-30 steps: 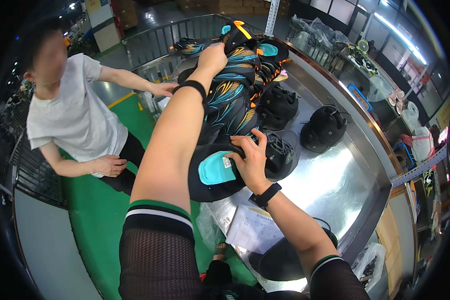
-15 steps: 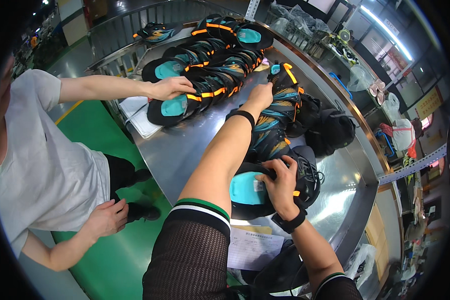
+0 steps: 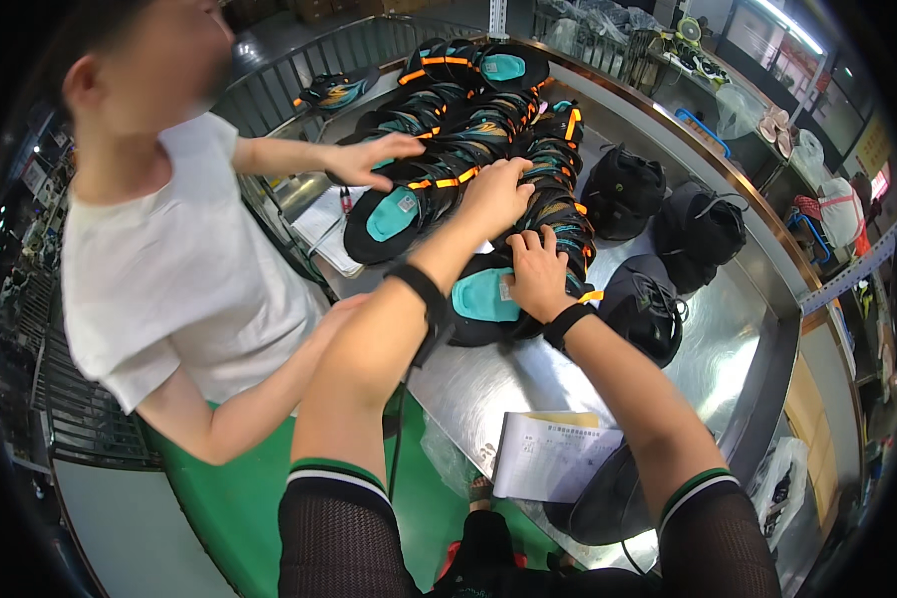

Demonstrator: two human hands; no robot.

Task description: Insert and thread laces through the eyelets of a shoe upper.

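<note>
Nested black shoe uppers with orange tabs lie in rows on the metal table. The right-hand row (image 3: 558, 184) ends nearest me in an upper with a teal footbed (image 3: 483, 296). My right hand (image 3: 538, 277) grips this near end, fingers bent over the upper and thumb beside the footbed. Farther up, my left hand (image 3: 493, 199) is closed against the row's left side; its fingertips are partly hidden. Beside it, the middle row (image 3: 448, 164) ends in another teal footbed (image 3: 392, 214). A co-worker's hand (image 3: 374, 159), fingers spread, hovers over that row.
Several black laced shoes (image 3: 643, 309) stand right of the row. Printed paper sheets (image 3: 553, 463) lie at the near edge beside a dark shoe (image 3: 608, 498). Another paper pad (image 3: 324, 234) is under the co-worker's arm. The table's raised rim (image 3: 708, 164) borders the right side.
The right-hand row now lies against the middle row, away from the black shoes. My left hand has come nearer along it. The co-worker has leaned in and lifted a hand off the middle row.
</note>
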